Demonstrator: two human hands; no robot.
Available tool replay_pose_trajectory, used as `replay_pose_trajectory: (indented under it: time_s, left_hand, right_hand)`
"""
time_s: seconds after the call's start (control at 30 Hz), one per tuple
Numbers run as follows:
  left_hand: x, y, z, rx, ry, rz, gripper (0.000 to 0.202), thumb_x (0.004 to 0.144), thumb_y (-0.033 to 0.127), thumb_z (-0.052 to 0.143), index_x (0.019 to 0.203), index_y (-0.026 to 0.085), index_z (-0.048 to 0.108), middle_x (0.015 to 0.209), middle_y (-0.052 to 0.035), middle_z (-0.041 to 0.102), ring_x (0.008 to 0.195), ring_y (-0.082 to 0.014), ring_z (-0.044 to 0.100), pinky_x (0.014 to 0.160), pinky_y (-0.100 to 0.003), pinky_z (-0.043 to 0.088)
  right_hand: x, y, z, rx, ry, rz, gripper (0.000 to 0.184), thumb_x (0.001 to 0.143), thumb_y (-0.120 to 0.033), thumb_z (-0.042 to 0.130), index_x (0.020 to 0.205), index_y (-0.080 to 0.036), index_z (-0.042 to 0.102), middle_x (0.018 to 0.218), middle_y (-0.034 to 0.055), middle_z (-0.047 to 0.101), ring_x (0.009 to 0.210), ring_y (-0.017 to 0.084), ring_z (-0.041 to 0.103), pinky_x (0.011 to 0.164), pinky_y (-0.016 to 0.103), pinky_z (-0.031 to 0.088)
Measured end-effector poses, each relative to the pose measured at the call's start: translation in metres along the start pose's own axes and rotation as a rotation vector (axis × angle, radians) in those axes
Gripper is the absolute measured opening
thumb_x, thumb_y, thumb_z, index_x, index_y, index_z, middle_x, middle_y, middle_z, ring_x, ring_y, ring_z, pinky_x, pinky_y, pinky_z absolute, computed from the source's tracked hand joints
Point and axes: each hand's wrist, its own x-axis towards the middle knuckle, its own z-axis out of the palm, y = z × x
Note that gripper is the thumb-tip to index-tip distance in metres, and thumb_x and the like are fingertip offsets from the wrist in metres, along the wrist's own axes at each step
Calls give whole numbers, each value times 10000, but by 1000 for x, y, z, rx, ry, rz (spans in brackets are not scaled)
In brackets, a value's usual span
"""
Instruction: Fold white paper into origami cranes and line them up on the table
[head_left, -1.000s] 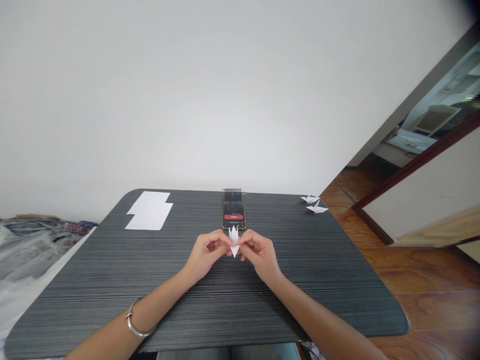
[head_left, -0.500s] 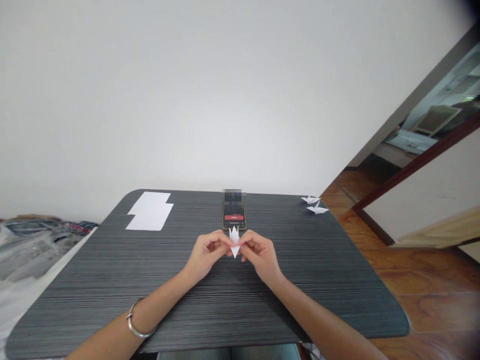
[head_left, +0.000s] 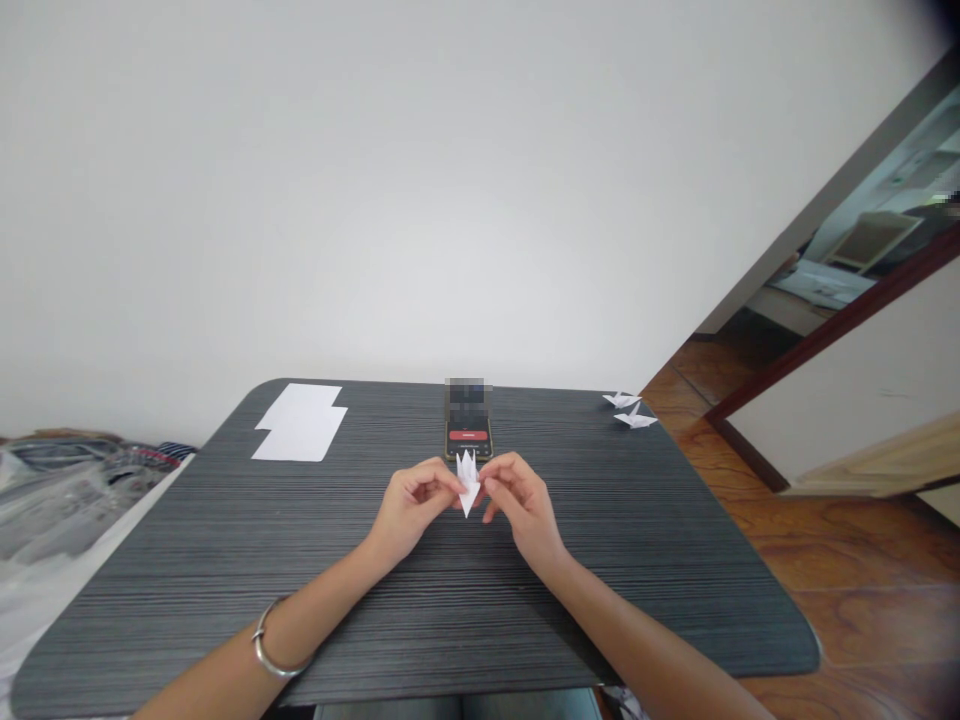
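Note:
A small piece of white folded paper (head_left: pixel 467 488) stands out over the middle of the table, its several narrow points upward and one broader point down. My left hand (head_left: pixel 412 505) pinches it from the left between thumb and index finger. On the other side, my right hand (head_left: pixel 527 505) is curled, with fingertips at the paper's right edge and the thumb slightly back from it. The fingertips behind the paper are partly hidden. Just beyond the paper lies a phone (head_left: pixel 469 447) with a red bar on its lit screen.
Two overlapping white paper sheets (head_left: pixel 300 430) lie at the back left of the dark table (head_left: pixel 300 540). Two folded paper cranes (head_left: pixel 635 420) sit near the back right corner. A white wall (head_left: pixel 450 200) rises behind. Plastic-wrapped items (head_left: pixel 67 500) are left of the table.
My right thumb has drawn back a little from the folded paper, and the right fingers have loosened and risen slightly. The paper has shifted slightly left, still in my left hand.

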Motion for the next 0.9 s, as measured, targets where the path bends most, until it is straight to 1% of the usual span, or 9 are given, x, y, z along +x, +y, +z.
replay_pose_trajectory:
  time_s: [0.1, 0.2, 0.27, 0.43, 0.53, 0.63, 0.7, 0.9]
  left_hand:
    - [0, 0, 0, 61, 24, 25, 94, 703, 185, 628, 630, 151, 676, 622, 0, 543, 568, -103, 531, 552, -215, 410]
    - [0, -1, 0, 86, 21, 21, 95, 709, 180, 614, 642, 157, 678, 636, 0, 538, 575, -106, 535, 548, -217, 413]
    - [0, -2, -1, 97, 12, 15, 90, 710, 175, 612, 653, 158, 679, 647, 0, 534, 583, -106, 537, 554, -218, 416]
    - [-1, -1, -2, 65, -53, 3, 108, 753, 222, 587, 735, 138, 653, 689, -8, 539, 623, -113, 544, 598, -232, 430]
    - [-2, 0, -1, -17, -60, -28, 114, 789, 251, 560, 788, 138, 568, 691, -6, 555, 649, -119, 556, 631, -243, 436]
    - [-2, -1, 0, -96, -50, -61, 170, 754, 243, 613, 761, 155, 468, 691, 15, 541, 629, -103, 551, 611, -228, 432]
    - [-1, -2, 0, -123, -51, -90, 226, 728, 241, 643, 733, 159, 433, 681, 25, 531, 602, -91, 543, 586, -215, 425]
    - [2, 1, 2, -195, -55, -185, 264, 686, 267, 680, 693, 153, 442, 645, 27, 560, 572, -92, 555, 569, -217, 440]
  right_hand:
    - [2, 2, 1, 9, 16, 63, 156, 763, -309, 588, 858, -197, 535, 678, -6, 606, 580, 117, 583, 426, 186, 426]
    - [3, 6, 0, -5, -25, 139, 179, 717, -317, 635, 793, -175, 556, 626, -10, 608, 529, 107, 570, 400, 176, 410]
    - [4, 7, 0, -5, -35, 165, 180, 704, -323, 647, 740, -165, 568, 585, -14, 605, 501, 101, 562, 391, 171, 406]
    - [5, 6, 0, 9, -9, 167, 191, 693, -332, 659, 698, -154, 590, 539, -15, 615, 466, 94, 554, 397, 174, 422]
    - [5, 5, -1, -7, 2, 163, 192, 696, -332, 659, 698, -148, 603, 545, -8, 626, 464, 98, 562, 410, 185, 438]
    - [4, 6, -1, -29, 5, 155, 183, 705, -324, 654, 698, -147, 610, 552, -3, 634, 463, 99, 567, 423, 193, 449]
    - [4, 6, -1, -36, 5, 155, 182, 705, -322, 654, 691, -147, 609, 547, -3, 635, 455, 97, 563, 425, 195, 452]
    - [4, 5, 1, -30, 11, 160, 184, 689, -325, 667, 678, -153, 604, 529, -11, 628, 449, 100, 563, 436, 206, 465]
